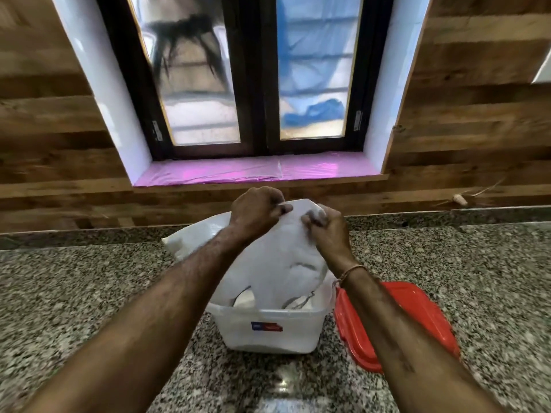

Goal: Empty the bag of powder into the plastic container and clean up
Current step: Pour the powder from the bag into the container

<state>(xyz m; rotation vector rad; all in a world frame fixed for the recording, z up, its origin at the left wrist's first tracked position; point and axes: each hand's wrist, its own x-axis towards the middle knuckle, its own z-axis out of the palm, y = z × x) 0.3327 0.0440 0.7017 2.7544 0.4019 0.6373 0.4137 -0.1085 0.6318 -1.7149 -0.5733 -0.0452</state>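
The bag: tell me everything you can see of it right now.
The bag is white, soft and thin, plastic by its look, and it bulges with contents. It hangs slanted, with its top end raised and its crumpled lower end dipping into the open container. The left hand grips its top edge, and the right hand pinches the top beside it. Whether powder is flowing cannot be told.

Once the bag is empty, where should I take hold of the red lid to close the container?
Probably its outer right edge, coming from the right, after the right hand releases the bag. The lid lies flat on the counter with its left edge close beside the container, so the right rim looks freest for fingers to hook under.
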